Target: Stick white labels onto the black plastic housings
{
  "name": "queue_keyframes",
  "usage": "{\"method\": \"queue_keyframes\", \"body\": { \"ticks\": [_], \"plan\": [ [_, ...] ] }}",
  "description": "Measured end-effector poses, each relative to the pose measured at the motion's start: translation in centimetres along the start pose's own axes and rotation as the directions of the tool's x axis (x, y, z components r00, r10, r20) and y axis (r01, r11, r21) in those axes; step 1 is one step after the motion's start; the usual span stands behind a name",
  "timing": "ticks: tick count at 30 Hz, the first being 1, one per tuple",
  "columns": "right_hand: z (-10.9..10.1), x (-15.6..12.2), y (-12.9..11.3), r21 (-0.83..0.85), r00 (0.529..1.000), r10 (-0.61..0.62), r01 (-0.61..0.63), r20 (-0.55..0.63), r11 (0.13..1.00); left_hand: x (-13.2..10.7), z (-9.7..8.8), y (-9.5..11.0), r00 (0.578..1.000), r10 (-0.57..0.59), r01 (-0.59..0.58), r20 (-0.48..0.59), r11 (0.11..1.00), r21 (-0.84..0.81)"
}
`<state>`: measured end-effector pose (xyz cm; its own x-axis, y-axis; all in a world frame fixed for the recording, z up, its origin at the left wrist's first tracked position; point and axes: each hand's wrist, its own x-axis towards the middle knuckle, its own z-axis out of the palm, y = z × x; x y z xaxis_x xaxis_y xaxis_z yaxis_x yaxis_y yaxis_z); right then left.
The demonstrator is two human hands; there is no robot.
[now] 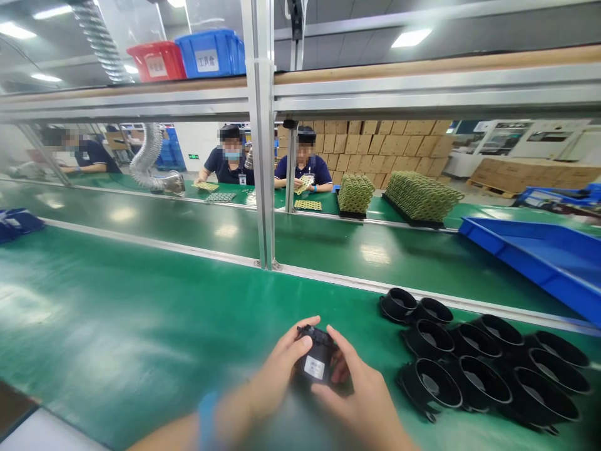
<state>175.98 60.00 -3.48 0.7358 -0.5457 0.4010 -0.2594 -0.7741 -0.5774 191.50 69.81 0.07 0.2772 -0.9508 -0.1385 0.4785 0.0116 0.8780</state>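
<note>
Head view. Both hands grasp one small black part (pixel 317 362) with a white label on its near face. It is held low at centre, just above the green tabletop (pixel 117 326).

Left hand (pixel 277 376): fingers curled round the part's left side, thumb on its top edge. Right hand (pixel 364 401): fingers closed on the right side and top. A blue band shows at the left wrist.

Just right of the hands lies a cluster of black round housings (pixel 474 373), open side up and touching one another. The nearest is close to the right hand but apart from it.

Left of the hands the tabletop is open as far as a dark blue bundle (pixel 16 222) at the far left edge.

Beyond the hands a metal rail (pixel 188 249) crosses the tabletop, with an upright post (pixel 263 156) standing on it. A blue tray (pixel 539 257) sits past the rail at right.

Across the belt, people sit beside stacks of green parts (pixel 420 197).
</note>
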Motion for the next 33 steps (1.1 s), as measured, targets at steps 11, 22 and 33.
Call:
{"method": "queue_keyframes", "body": {
  "ticks": [11,22,33],
  "plan": [
    [0.0,0.2,-0.4,0.006,1.000,-0.004,0.004,-0.024,1.000,-0.1,0.0,-0.2,1.000,-0.023,0.023,0.008,1.000,-0.007],
    [-0.5,0.0,-0.7,0.142,1.000,0.002,-0.005,0.019,0.990,-0.1,0.5,-0.1,1.000,-0.006,0.008,0.026,0.996,-0.088],
    [-1.4,1.1,-2.2,0.562,0.906,0.361,-0.421,0.221,0.712,0.1,0.4,-0.5,0.998,-0.043,0.043,0.037,0.999,-0.016]
  ]
}}
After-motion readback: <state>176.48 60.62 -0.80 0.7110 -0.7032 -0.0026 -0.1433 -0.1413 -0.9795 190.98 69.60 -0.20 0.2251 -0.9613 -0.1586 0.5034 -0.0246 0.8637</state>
